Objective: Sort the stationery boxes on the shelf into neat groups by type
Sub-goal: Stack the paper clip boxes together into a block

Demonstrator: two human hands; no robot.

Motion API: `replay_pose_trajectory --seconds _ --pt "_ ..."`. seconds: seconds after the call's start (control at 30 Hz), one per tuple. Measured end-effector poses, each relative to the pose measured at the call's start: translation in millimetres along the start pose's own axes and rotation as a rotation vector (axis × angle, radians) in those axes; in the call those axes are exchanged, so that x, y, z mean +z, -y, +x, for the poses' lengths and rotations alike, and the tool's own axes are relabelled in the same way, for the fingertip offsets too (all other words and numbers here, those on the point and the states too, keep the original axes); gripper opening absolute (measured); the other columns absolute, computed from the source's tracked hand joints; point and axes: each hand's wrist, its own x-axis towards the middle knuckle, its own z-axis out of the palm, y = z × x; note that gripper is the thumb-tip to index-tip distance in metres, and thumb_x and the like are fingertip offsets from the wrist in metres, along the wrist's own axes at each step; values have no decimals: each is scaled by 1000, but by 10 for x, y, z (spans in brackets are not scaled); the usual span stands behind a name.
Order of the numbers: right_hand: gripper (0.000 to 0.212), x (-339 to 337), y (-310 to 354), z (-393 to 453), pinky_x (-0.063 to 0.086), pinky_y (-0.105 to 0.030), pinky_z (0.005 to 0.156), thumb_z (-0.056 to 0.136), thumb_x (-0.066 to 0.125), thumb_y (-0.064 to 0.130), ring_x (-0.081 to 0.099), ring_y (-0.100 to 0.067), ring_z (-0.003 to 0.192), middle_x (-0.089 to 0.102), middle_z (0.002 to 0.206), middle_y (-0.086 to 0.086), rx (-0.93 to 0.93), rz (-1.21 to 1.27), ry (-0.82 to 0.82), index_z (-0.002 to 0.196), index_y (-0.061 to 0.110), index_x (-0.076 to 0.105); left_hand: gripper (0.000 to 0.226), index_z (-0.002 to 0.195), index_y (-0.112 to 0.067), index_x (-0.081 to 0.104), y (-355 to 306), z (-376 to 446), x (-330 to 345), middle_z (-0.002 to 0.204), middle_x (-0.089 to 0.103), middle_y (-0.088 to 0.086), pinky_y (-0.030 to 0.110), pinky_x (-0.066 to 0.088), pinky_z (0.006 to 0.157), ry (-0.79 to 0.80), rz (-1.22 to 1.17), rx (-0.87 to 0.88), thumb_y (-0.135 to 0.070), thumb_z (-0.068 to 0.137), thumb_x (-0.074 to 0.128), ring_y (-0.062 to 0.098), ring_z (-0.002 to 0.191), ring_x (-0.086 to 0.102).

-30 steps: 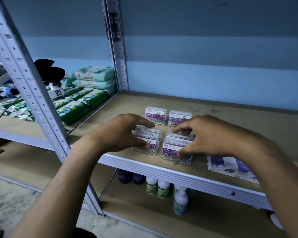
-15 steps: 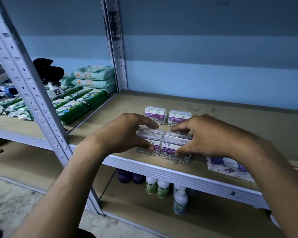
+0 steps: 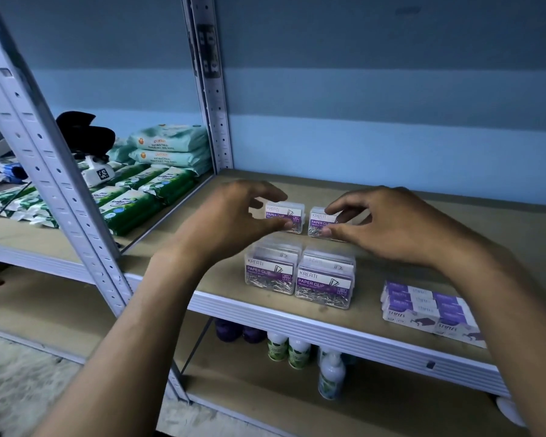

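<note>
On my feed, my left hand (image 3: pixel 234 216) is curled round the clear plastic paper-clip box with a purple label at the back left (image 3: pixel 289 216), thumb low on its front face and the other fingers (image 3: pixel 273 194) arched over its top. My right hand (image 3: pixel 388 222) pinches the matching clear box at the back right (image 3: pixel 320 223) the same way, thumb at the lower front edge and forefinger on the lid. The two back boxes sit just apart from each other on the bare brown board of the shelf (image 3: pixel 454 222), which looks matt and a little scuffed.

Nearer the front edge stand two stacks of the same rectangular clear boxes, the left front stack (image 3: pixel 270 272) and the right front stack (image 3: pixel 325 283), side by side and touching or nearly so. Silver wire clips show through their lower walls, below white and purple labels reading PAPER CLIP.

To the right, near the shelf's ribbed pale metal lip, lies a group of flat white and purple cardboard staples boxes (image 3: pixel 423 307), packed close in rows; my right forearm partly covers its far end.

The neighbouring bay on the left holds soft green and white wipe packets (image 3: pixel 139 203) and pale teal ones stacked behind. On the lower shelf stand small white bottles with green labels (image 3: pixel 289 348) and a taller white pump bottle (image 3: pixel 331 375).
</note>
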Motion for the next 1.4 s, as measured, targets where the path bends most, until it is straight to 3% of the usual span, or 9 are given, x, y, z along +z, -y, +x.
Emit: replay_pose_trajectory --seconds 0.2,0.4,0.53,0.67,0.87,1.1,1.23,1.33,1.4 --pt "42 128 -201 209 46 -30 96 85 71 51 57 -9 114 60 128 15 34 -1 -23 126 45 60 43 116 -32 68 188 278 122 115 63 -19 36 54 91 -66 -7 -46 -43 76 78 9 105 62" --pt "46 247 -304 337 44 -34 104 89 68 44 52 -11 120 52 138 13 16 -23 -39 133 45 52 46 119 -39 66 380 447 295 128 58 -16 20 43 83 31 -112 -202 -43 76 79 7 107 57" --pt "46 316 -341 394 41 -35 108 92 66 38 47 -11 127 49 141 12 18 -15 -12 135 46 51 38 115 -40 68 436 524 422 124 63 -13 15 43 81 64 -135 -165 -36 78 79 7 99 64" --pt "41 339 -383 446 45 -33 100 93 66 31 54 -12 114 57 132 9 36 -8 -3 131 44 56 27 107 -37 73 452 578 455 112 66 -15 6 39 71 37 -125 -142 -30 81 78 0 86 62" --pt "38 366 -425 445 46 -24 84 93 60 10 61 -10 105 68 117 9 73 100 -112 111 41 73 20 93 -40 72 466 576 446 102 69 -14 20 45 70 24 -166 -93 -24 82 76 1 78 64" --pt "40 290 -369 328 46 -21 76 92 59 10 63 -6 97 68 114 14 65 158 -173 107 43 74 22 97 -36 74 381 536 398 103 70 -16 42 58 84 -26 -220 -37 -22 81 78 17 83 72" --pt "35 222 -324 222 47 -18 75 93 62 15 63 -3 93 70 113 15 17 153 -222 108 45 74 23 101 -33 75 291 470 285 103 72 -16 44 58 82 -49 -204 14 -21 82 77 19 79 72" --pt "32 157 -263 122 36 -6 53 94 63 18 57 5 61 71 112 16 4 131 -240 107 45 74 24 103 -37 74 225 396 214 108 69 -13 41 57 82 -64 -162 48 -22 83 76 18 80 69" --pt "31 126 -226 48 37 -9 44 94 63 18 50 -1 44 71 114 13 -10 128 -241 107 44 75 25 104 -37 74 182 342 185 108 69 -14 42 57 83 -48 -157 55 -23 84 75 18 81 69"
